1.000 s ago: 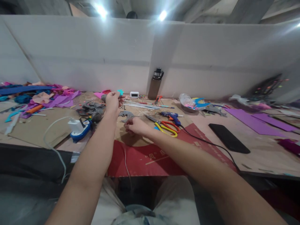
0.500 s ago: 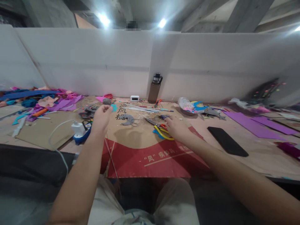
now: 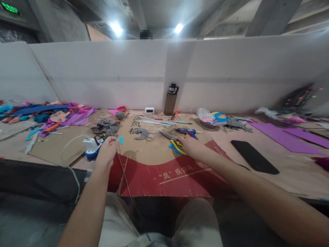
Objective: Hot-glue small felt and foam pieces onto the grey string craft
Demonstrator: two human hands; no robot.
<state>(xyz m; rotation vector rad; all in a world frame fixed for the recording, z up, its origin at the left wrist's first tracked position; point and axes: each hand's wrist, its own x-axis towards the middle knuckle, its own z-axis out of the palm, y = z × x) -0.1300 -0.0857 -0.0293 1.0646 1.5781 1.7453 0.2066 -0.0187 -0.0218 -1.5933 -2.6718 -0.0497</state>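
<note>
My left hand (image 3: 110, 146) is closed in a pinch on a thin stick (image 3: 124, 175) that slants down past the table's front edge. A small light-blue cut piece (image 3: 121, 140) shows right at its fingertips. My right hand (image 3: 189, 144) lies over the scissors (image 3: 177, 147) with yellow handles, its fingers curled at their pivot. Just behind that hand sits a blue glue gun (image 3: 187, 131). Left of the scissors a grey crescent-shaped piece (image 3: 142, 133) rests on the cardboard (image 3: 154, 149). Part of a blue scrap shows under the scissor handles.
A dark bottle (image 3: 170, 101) and a small white clock-like device (image 3: 149, 110) stand by the partition. Grey scraps (image 3: 105, 127) and a blue power strip (image 3: 91, 154) are at left. A black phone (image 3: 253, 156) and purple sheets (image 3: 285, 137) lie right.
My left hand has come down and nearer with the stick and blue piece. My right hand has shifted from the glue gun onto the scissors, leaving the gun more visible.
</note>
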